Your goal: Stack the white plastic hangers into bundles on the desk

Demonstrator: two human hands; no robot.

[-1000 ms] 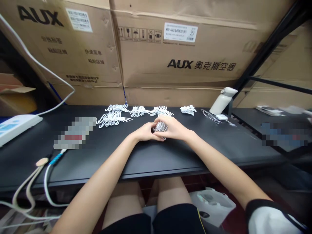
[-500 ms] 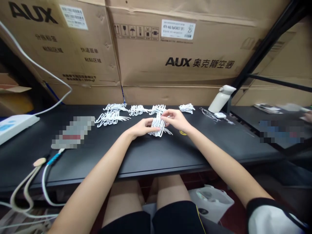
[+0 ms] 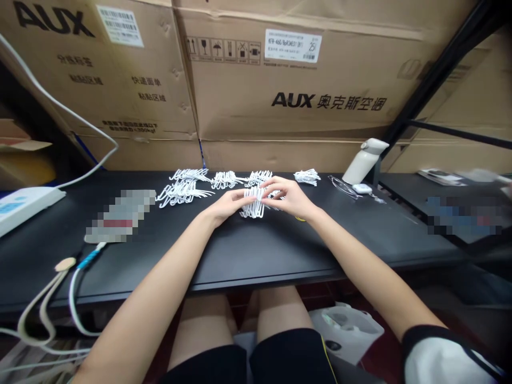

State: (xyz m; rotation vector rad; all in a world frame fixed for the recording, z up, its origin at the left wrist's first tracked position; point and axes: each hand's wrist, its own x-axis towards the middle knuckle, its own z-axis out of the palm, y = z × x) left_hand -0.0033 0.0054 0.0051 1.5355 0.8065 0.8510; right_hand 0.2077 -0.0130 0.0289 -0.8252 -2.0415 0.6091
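Note:
A bundle of thin white hooks (image 3: 253, 207) is between my two hands, just above or on the black tabletop; which, I cannot tell. My left hand (image 3: 229, 207) closes on its left side, thumb across the front. At its upper right, my right hand (image 3: 288, 198) pinches with bent fingers, the fingertips against the hooks. A few white ends show behind the right fingers. More white hooks lie in piles beyond: two at the left (image 3: 189, 174) (image 3: 183, 194), one in the middle (image 3: 226, 180), and one right behind my hands (image 3: 259, 177).
A separate white bundle (image 3: 306, 176) lies to the right, near a white bottle (image 3: 365, 161), glasses (image 3: 343, 186) and a small white case (image 3: 362, 189). A blurred phone-like slab (image 3: 122, 216) with a cable sits left. Cardboard boxes (image 3: 288, 122) stand behind the table (image 3: 256, 261).
The hook bundle has shifted slightly left and turned, its loops now spread side by side. My right hand has moved a little left with it.

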